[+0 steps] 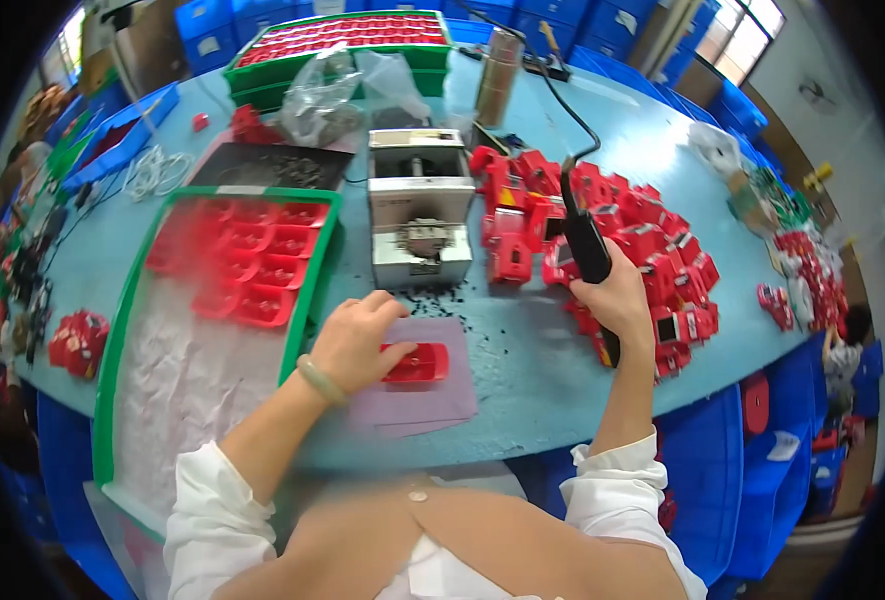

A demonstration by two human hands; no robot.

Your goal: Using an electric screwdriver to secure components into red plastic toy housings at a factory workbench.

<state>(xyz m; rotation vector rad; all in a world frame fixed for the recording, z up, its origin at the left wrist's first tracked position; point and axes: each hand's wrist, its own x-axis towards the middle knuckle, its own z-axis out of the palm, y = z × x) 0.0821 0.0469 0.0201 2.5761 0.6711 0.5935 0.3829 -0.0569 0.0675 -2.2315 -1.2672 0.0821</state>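
My left hand (pixel 353 342), a pale bangle at its wrist, is closed on the left end of a shallow red plastic shell (pixel 427 364). The shell lies on a purple pad (pixel 455 398) in front of me, its left part hidden by the fingers. Over on the right, my right hand (pixel 623 300) is wrapped round a black corded electric screwdriver (pixel 585 242). Its cable runs up and back, and its lower end points down by the red toy-car bodies (pixel 668 270). Small black bits (pixel 441 300) are scattered just beyond the pad.
A grey metal fixture (pixel 421 205) stands beyond the pad. Left of it, a green-rimmed tray (pixel 113 400) holds rows of red shells, and a dark tray (pixel 263 165) holds small black parts. Stacked green crates (pixel 433 60), a plastic bag (pixel 323 95) and a metallic cylinder (pixel 500 78) are farther back.
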